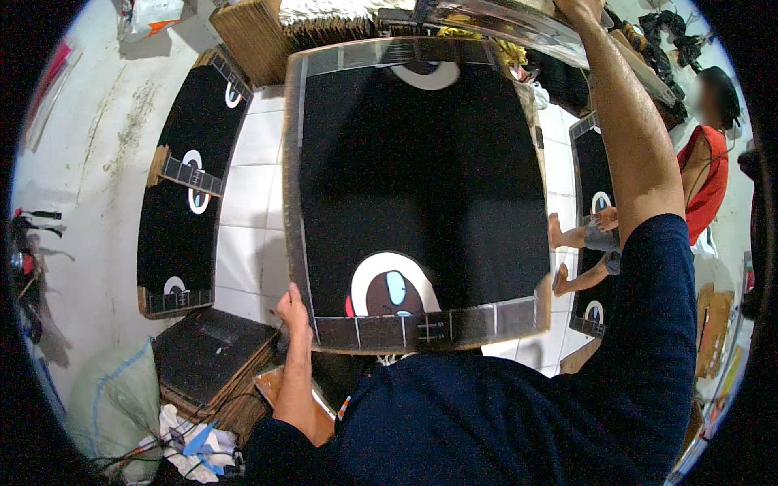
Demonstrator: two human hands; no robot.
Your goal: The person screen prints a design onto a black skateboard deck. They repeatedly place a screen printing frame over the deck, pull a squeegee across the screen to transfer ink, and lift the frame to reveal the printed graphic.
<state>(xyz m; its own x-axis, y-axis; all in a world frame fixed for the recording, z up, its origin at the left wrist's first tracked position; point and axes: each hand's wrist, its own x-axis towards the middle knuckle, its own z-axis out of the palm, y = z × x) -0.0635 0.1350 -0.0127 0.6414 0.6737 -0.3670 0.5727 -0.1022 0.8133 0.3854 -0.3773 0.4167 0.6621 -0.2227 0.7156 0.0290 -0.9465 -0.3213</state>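
Gripping the near-left edge of one large black rectangular panel (421, 162), the left hand (293, 309) is curled with its thumb along the rim. The panel lies between the hands and bears two white-ringed eye shapes (374, 266). The right hand (580, 8), beyond its far-right corner, is cut off by the view, so its hold cannot be told. Left of the left hand, black panelling (174, 235) shows four more eyes. One person in red (711, 194) is right of the right forearm.

pale green sack (117, 405), white tiled floor (246, 194)
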